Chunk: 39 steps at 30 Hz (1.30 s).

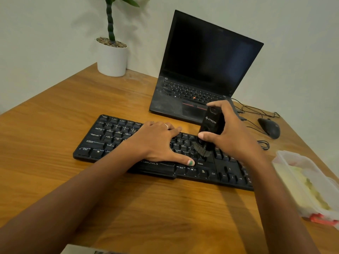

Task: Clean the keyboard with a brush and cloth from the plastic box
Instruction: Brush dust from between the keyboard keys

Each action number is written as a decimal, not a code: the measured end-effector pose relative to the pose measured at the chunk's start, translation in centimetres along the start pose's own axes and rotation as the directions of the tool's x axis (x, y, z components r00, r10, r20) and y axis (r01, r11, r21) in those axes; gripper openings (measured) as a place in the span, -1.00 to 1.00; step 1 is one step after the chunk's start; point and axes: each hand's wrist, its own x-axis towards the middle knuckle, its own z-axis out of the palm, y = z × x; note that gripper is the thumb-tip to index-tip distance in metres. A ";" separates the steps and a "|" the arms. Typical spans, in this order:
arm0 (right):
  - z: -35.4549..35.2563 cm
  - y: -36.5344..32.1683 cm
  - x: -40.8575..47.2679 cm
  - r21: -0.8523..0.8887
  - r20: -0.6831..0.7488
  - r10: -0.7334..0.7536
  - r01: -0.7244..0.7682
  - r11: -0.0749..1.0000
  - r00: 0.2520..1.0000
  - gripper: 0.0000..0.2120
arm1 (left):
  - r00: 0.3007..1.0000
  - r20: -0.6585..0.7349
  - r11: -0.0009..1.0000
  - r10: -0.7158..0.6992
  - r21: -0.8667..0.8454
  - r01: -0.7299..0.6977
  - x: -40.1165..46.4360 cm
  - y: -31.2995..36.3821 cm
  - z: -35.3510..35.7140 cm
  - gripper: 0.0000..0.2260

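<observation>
Keyboard: the black keyboard point(128, 143) lay flat on the wooden table point(64, 110), in front of the laptop, with its right end near the box.

Left hand: the left hand point(156, 143) rested palm down on the middle keys. Its fingers were straight and spread and gripped nothing. The thumb pointed to the right and its tip lay on the lower key rows, just left of the bristles. A thin ring was on one finger.

Right hand: the right hand point(231, 136) gripped the brush point(211, 129) from the right side. The thumb pressed on the near side of the black body, low down, and the other fingers curled over the top and the far side. The body stood nearly upright between thumb and fingers.

Bristles: the dark bristles stuck out under the thumb and touched the keys right of the middle, between the two hands. They looked bent to the left.

Box: the clear plastic box point(300, 173) stood at the right edge of the table, beside the right forearm. Something pale yellow lay inside; it could not be told if this was the cloth.

Other things: an open laptop point(201, 70) with a dark screen stood behind the keyboard. A black mouse point(269, 128) with cables lay to its right. A white pot with a plant point(111, 55) stood at the far corner.
</observation>
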 end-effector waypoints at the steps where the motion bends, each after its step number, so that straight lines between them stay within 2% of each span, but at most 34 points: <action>1: 0.5 -0.2 0.0 0.000 -0.041 -0.022 0.022 1.000 0.999 -0.33 | 1.000 -0.003 1.000 0.001 0.003 -0.001 0.0 0.0 0.0 0.05; 5: 3.1 0.0 -0.4 0.069 -0.252 -0.059 0.079 0.995 0.966 -0.31 | 1.000 -0.002 1.000 0.001 0.008 -0.001 -0.1 0.1 0.0 0.05; 6: 2.7 0.1 -0.4 0.088 -0.244 -0.042 0.065 0.994 0.969 -0.31 | 1.000 -0.002 1.000 0.003 0.006 -0.003 -0.1 0.1 0.0 0.05; 9: 0.9 0.0 0.0 0.019 -0.050 -0.038 0.039 0.999 0.998 -0.32 | 1.000 0.002 1.000 0.003 -0.004 -0.003 0.0 0.0 0.0 0.05; 10: 0.9 -0.1 0.1 0.004 -0.025 -0.057 0.057 0.998 0.998 -0.32 | 1.000 0.004 1.000 0.004 -0.004 -0.004 0.0 0.0 0.0 0.04; 13: 2.9 -0.6 0.3 0.044 -0.132 -0.125 0.131 0.990 0.983 -0.33 | 1.000 0.002 1.000 0.009 -0.003 -0.009 0.0 0.0 0.1 -0.01; 16: 3.4 -0.3 0.4 0.088 -0.216 -0.085 0.106 0.990 0.973 -0.33 | 1.000 0.011 1.000 0.004 0.004 -0.004 0.0 0.0 0.1 0.01; 20: 1.1 -0.2 0.7 0.039 -0.010 -0.027 0.028 0.999 1.000 -0.34 | 1.000 0.030 1.000 0.010 -0.002 -0.010 0.0 0.0 0.2 0.05; 21: 1.3 -0.4 0.8 0.032 -0.016 -0.039 0.040 0.999 0.999 -0.34 | 0.999 0.030 1.000 0.012 -0.009 -0.012 0.1 -0.1 0.3 0.06; 25: 3.3 -0.5 0.8 0.036 -0.206 -0.033 0.042 0.998 0.978 -0.33 | 0.999 0.049 0.999 0.009 -0.035 -0.007 0.2 -0.1 0.4 0.07; 27: 3.2 -0.5 0.7 0.055 -0.198 -0.012 0.023 0.998 0.980 -0.33 | 0.998 0.063 0.998 0.010 -0.059 -0.006 0.2 -0.2 0.4 0.06; 30: 2.6 -0.9 0.5 0.050 -0.100 -0.043 0.048 0.998 0.994 -0.34 | 0.997 0.070 0.997 0.022 -0.074 -0.016 0.2 -0.2 0.6 0.06; 35: 3.9 -0.7 0.6 0.047 -0.274 -0.012 0.025 0.999 0.962 -0.33 | 0.996 0.091 0.998 0.013 -0.056 -0.008 0.2 -0.1 0.4 0.05; 36: 3.7 -0.7 0.5 0.056 -0.256 -0.012 0.027 0.998 0.967 -0.33 | 0.996 0.090 0.999 0.015 -0.052 -0.010 0.2 -0.1 0.4 0.03; 39: 2.2 -1.0 0.0 0.048 -0.066 -0.027 0.030 0.998 0.997 -0.34 | 0.994 0.104 0.998 0.017 -0.055 -0.011 0.1 0.0 0.5 0.03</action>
